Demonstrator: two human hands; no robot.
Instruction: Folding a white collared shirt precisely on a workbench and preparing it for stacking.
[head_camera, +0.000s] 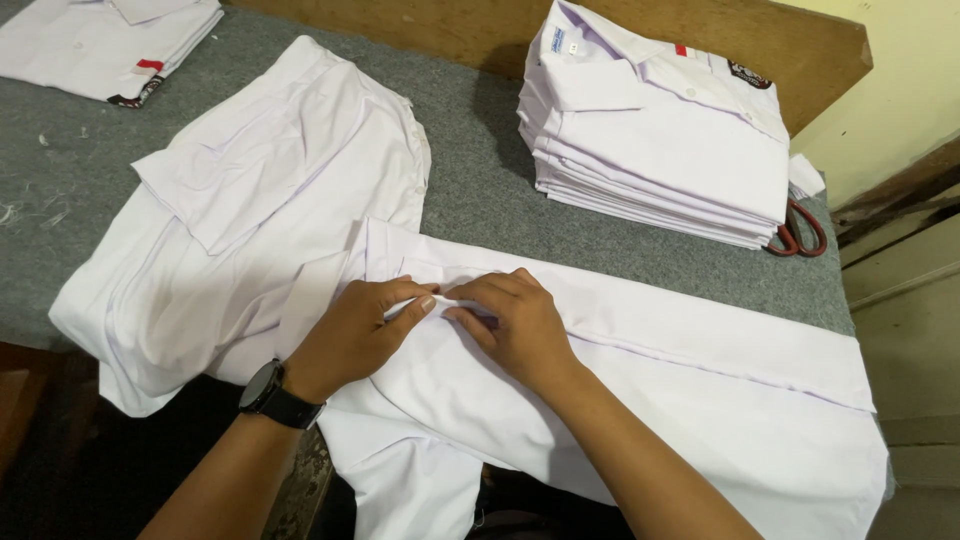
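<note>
- White shirt (640, 400): spread flat at the near edge of the grey counter (480, 190); its long axis runs from about 10 o'clock to 4 o'clock, with a folded placket strip along the far side and a loose part hanging over the near edge at 6 o'clock.
- Left hand (355, 335): palm down on the shirt, fingers curled, thumb and forefinger pinching a small fold of the cloth; a black wristwatch (270, 393) sits on the wrist.
- Right hand (515, 325): palm down just beside the left, fingertips nearly touching it, nipping the same fold.
- Loose heap of white shirts (250, 220): at 10 o'clock of the hands.
- Stack of folded white shirts (660, 140): at 1 o'clock, well apart.
- Red-handled scissors (800, 232): just beside that stack, at its 4 o'clock.
- Another folded shirt (100, 45): at the far 11 o'clock corner.
</note>
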